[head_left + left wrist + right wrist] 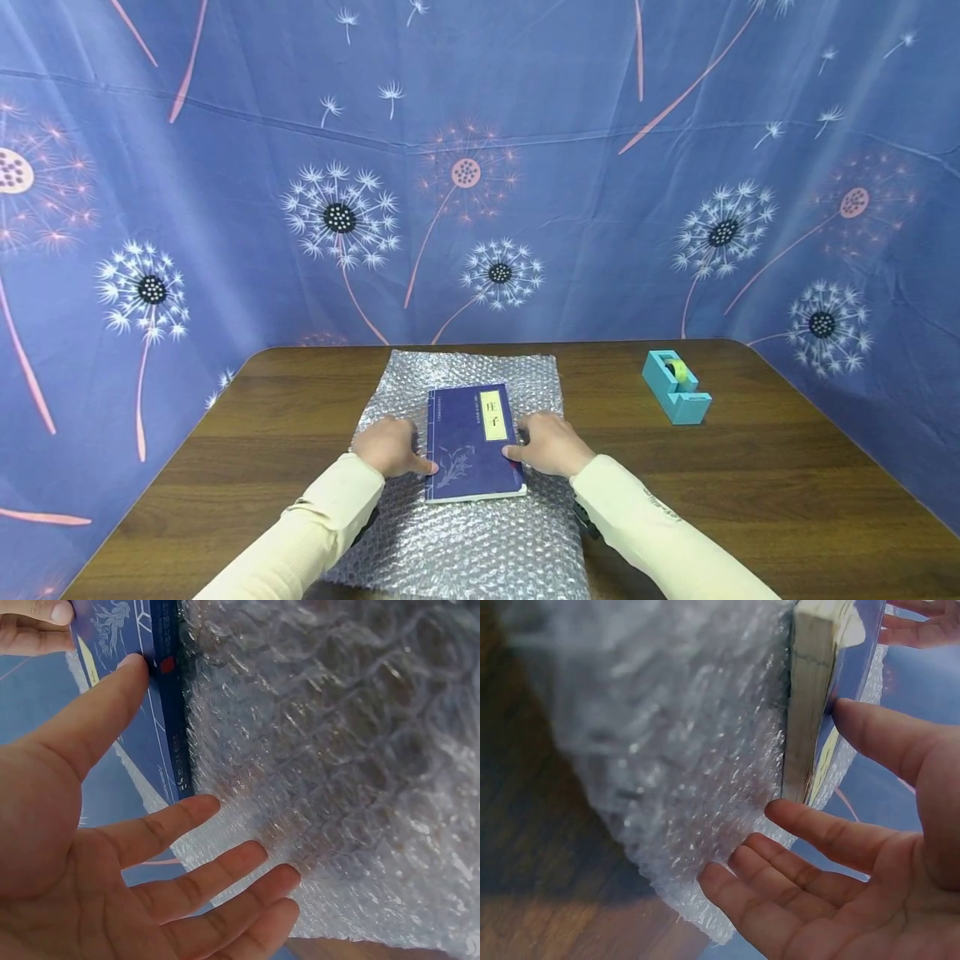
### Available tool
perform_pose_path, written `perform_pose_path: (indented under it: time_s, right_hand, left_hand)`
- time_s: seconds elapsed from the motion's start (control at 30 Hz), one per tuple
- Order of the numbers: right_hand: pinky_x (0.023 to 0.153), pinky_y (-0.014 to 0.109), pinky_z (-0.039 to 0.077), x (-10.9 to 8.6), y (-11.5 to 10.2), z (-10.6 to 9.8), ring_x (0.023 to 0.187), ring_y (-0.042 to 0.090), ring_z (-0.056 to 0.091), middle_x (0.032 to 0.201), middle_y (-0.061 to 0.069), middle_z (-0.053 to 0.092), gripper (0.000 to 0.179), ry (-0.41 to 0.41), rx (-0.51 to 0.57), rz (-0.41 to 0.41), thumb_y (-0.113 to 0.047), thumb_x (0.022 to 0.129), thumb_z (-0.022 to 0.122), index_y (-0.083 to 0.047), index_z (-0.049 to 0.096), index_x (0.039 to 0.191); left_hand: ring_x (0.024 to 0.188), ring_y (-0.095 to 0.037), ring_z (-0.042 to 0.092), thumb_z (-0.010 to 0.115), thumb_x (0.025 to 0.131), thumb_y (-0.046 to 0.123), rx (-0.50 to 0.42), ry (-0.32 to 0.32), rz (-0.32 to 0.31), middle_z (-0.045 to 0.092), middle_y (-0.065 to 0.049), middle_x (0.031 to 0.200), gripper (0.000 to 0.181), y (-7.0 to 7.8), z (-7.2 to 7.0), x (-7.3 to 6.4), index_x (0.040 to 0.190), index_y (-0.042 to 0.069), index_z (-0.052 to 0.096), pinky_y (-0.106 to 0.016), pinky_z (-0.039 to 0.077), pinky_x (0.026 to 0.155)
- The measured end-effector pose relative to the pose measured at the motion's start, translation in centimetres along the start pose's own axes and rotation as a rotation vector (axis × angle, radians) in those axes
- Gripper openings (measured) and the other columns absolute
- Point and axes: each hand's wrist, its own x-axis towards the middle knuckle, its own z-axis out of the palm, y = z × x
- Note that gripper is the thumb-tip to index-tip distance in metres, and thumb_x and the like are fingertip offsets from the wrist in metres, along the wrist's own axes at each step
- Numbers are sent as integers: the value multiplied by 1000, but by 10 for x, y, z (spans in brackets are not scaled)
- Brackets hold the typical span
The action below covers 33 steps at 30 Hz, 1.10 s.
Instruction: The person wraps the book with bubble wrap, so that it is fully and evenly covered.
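A dark blue paperback book (468,450) with a yellow title label lies flat on a sheet of bubble wrap (480,546). On its left side, my left hand (390,447) rests its thumb on the cover's edge, the other fingers extended over the bubble wrap. My right hand (553,444) mirrors it, its thumb on the right edge of the cover. In the left wrist view the spine (174,697) shows beside the straight, spread fingers. The right wrist view shows the page edges (810,697) close to the index fingertip.
A turquoise tape dispenser (675,387) with a yellow-green roll stands at the right on the wooden table (787,475). Behind the table hangs a blue cloth (600,208) printed with dandelions. The bubble wrap extends past the book toward the near and far table edges.
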Motion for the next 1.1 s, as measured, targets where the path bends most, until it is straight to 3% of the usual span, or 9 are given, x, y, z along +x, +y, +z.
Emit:
perform_pose_path:
  time_s: [0.17, 0.47, 0.77, 1.1]
  right_hand:
    - [103, 58, 44, -2, 5, -1, 121, 44, 59, 121, 24, 69, 49, 6, 5, -9, -26, 88, 80, 9, 69, 120]
    - [95, 56, 49, -8, 15, -6, 112, 42, 64, 113, 23, 71, 47, 22, -7, -36, -27, 87, 82, 9, 71, 114]
    - [94, 54, 51, -12, 24, -9, 109, 39, 65, 112, 20, 72, 45, 22, -12, -17, -29, 86, 83, 6, 73, 112]
    - [76, 43, 52, -18, 39, -19, 75, 18, 57, 104, 13, 73, 43, 11, -13, 12, -29, 84, 85, 4, 74, 108]
  left_hand:
    - [92, -37, 67, 91, 71, 44, 13, -18, -12, 69, -17, 98, 51, 5, 1, 2, 95, 5, 69, -52, 56, 79]
    - [99, -41, 66, 91, 72, 44, 42, -44, 14, 68, -20, 107, 61, 11, 4, 9, 109, 0, 69, -53, 55, 87]
    - [98, -44, 66, 92, 70, 45, 39, -66, -18, 63, -23, 107, 64, 25, 6, 10, 109, 1, 68, -55, 55, 86]
    - [103, -43, 65, 92, 70, 45, 48, -61, 8, 63, -23, 113, 72, 44, 7, 12, 119, -1, 66, -55, 54, 89]
